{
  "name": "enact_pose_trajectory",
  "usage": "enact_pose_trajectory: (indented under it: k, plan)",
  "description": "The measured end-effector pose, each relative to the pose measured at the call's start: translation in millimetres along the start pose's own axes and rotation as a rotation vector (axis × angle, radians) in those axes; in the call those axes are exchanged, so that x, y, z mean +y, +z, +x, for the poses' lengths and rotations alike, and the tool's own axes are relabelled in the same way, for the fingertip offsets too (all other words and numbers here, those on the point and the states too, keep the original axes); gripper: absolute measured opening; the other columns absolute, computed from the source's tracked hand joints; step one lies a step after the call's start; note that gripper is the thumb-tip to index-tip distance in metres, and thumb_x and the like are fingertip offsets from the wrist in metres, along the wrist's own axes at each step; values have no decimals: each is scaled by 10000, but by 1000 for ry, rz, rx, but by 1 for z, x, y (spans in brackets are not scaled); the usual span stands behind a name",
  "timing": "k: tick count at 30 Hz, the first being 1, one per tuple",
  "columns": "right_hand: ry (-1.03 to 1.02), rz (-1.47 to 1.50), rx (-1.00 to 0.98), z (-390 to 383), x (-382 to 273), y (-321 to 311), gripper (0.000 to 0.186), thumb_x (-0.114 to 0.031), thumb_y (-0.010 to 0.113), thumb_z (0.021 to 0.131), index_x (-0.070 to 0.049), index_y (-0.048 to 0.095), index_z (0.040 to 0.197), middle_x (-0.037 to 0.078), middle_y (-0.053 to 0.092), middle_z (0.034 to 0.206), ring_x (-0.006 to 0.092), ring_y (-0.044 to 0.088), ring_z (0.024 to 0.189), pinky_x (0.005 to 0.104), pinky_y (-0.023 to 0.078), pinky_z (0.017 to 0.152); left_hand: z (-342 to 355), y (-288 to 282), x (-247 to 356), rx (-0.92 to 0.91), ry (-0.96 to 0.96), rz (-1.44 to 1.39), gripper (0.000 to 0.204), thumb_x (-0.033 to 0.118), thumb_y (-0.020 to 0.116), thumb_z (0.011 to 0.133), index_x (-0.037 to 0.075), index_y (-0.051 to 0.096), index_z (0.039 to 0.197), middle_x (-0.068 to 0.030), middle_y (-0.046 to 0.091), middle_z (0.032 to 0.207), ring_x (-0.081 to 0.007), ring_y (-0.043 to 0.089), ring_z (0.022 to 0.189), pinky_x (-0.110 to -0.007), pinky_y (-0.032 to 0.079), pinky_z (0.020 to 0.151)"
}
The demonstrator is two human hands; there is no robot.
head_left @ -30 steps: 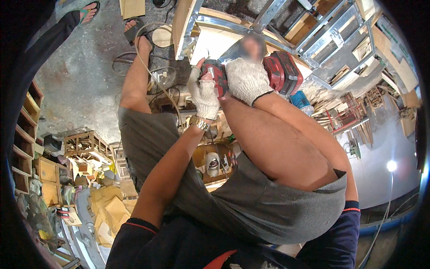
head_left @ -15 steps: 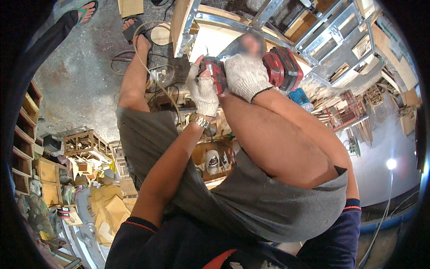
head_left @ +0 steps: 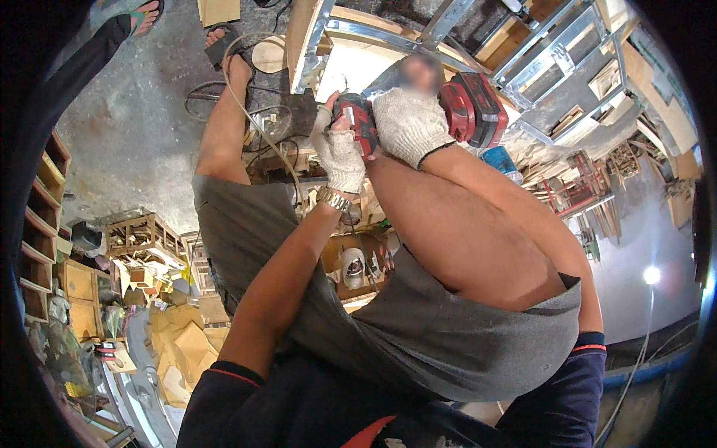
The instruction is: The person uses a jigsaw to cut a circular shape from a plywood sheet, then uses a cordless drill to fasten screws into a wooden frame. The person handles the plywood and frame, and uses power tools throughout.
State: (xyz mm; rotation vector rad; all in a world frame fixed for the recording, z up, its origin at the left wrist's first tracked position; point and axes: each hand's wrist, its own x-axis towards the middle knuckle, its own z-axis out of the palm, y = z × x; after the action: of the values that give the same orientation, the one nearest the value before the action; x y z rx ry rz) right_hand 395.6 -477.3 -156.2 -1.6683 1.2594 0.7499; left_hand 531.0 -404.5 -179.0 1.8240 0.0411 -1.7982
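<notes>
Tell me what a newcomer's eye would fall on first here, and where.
Most likely the red-and-black power tool at upper centre, gripped by the left hand and right hand, both in pale knitted gloves. Next, probably, the glaring white light near the right edge, then the shiny gold-toned wristband just below the left glove.

Glaring lamp (head_left: pixel 652 275) at right, black corners

We can read no words, numbers or signs anywhere: the pale marking (head_left: pixel 347 115) on the red-and-black power tool (head_left: pixel 362 128) and the dark patch (head_left: pixel 356 266) on the white container (head_left: pixel 349 278) are too small to make out.
</notes>
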Motion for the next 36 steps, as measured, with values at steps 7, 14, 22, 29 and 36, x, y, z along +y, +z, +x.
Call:
enact_pose_trajectory:
  k: [7,14,22,29,36]
  plan:
    - [-8,-27,9,2,-2,-1,184,-202,635,799,-59,740,847,188,719,844,341,726,782,462,583,670,0,2,0,25,26,-9,499,221,509,917,9,533,1367,-39,612,921,-107,579,686,-245,486,553]
    - [6,-37,-50,3,-4,-6,183,-199,646,781,-57,741,845,196,719,850,345,728,797,466,585,673,-5,5,4,43,-38,-136,495,178,543,888,11,565,1353,23,578,885,-52,512,669,-216,436,562]
    - [33,-56,-91,6,-4,-11,180,-195,660,765,-62,752,844,199,722,863,347,727,816,471,585,686,-2,5,-6,85,99,-96,455,179,538,889,6,614,1303,50,552,788,-30,435,632,-208,339,526]
    - [17,-97,-109,9,-4,-9,198,-193,668,757,-54,757,865,196,729,888,349,729,856,474,588,726,1,8,-16,107,107,-193,452,212,560,898,3,620,1294,77,515,768,-15,382,612,-199,302,537]
    - [54,-72,-220,14,-2,-13,195,-174,638,815,-62,762,916,197,732,962,349,723,922,470,585,781,1,8,-18,120,70,-209,436,180,557,903,-4,616,1294,64,540,782,-23,431,616,-196,343,541]
